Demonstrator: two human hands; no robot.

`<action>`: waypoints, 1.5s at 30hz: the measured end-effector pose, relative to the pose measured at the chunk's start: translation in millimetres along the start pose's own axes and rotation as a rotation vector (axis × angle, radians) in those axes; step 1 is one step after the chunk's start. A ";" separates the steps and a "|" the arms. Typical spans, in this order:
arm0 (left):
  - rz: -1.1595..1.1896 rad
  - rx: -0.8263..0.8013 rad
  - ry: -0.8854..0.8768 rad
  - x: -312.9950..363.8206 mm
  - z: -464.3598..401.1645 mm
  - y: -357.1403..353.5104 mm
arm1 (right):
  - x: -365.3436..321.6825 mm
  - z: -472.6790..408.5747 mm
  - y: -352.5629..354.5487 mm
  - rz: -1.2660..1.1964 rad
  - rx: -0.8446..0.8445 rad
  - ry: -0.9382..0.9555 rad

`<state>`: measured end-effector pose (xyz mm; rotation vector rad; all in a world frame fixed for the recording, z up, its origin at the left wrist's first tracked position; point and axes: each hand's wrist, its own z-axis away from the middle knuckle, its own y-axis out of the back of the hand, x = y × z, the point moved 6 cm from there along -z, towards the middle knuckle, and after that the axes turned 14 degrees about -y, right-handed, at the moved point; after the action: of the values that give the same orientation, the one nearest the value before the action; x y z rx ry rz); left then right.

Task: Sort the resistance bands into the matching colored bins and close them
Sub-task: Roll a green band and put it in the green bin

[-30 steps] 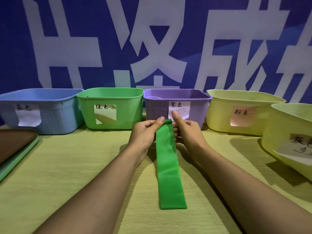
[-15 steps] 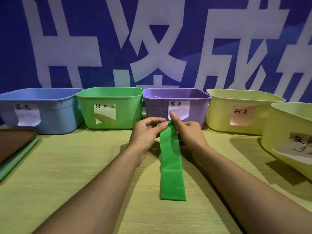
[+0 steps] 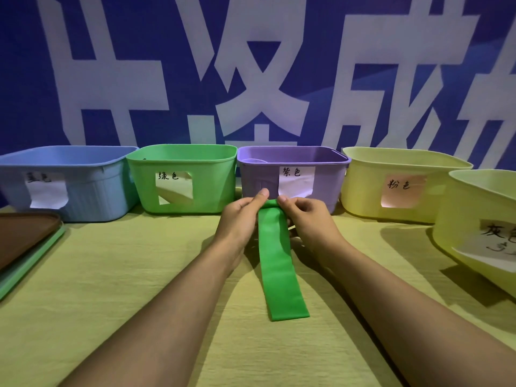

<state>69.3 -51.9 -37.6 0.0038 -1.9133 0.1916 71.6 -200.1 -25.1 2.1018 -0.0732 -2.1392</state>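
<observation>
Green band (image 3: 279, 263) between both hands (image 3: 275, 216)

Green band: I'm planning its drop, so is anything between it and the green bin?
Nothing visible blocks it. Both hands, left hand and right hand, pinch the far end of the green band, in front of the purple bin. The green bin stands open to the left, with bare table between.

The picture is rather dim, with a cool blue tint. Soft shadows fall on the yellow-green cloth table (image 3: 111, 289) beside both forearms and under the pale yellow plastic bins (image 3: 363, 191). The focus is sharp. Edges bend outward from the wide lens.
</observation>
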 end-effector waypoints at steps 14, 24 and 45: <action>-0.095 -0.008 0.081 -13.8 -0.7 4.8 | -4.8 -4.1 0.0 0.094 0.013 0.151; -0.003 0.013 0.086 -9.2 -0.4 2.7 | -2.4 -4.4 -1.8 0.003 -0.006 0.123; 0.091 -0.023 0.079 2.0 6.5 -6.1 | 2.6 -9.2 2.0 -0.037 0.025 0.074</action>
<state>63.2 -58.7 -37.0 -0.1044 -1.8382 0.2280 80.9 -201.8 -27.6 2.2105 -0.0540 -2.0895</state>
